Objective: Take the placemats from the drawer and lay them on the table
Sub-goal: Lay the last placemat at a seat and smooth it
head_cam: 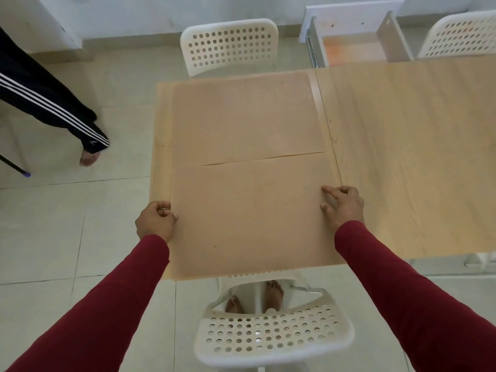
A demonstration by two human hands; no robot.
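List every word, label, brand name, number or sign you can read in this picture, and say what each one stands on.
There is no readable text.
Small pale mark on the cuff of the striped dark trouser leg: too small and blurred to read.
Near placemat, far placemat, table, open drawer and the white chairs: no writing shows.

Two peach-tan placemats, the near placemat [249, 216] plain, the far placemat [244, 116] finely dotted, on a pale wood-grain table [408, 146]. Dark red sleeves [397, 285]. White chairs [229, 45] with round perforations. Black trousers [48, 103], white stripes.
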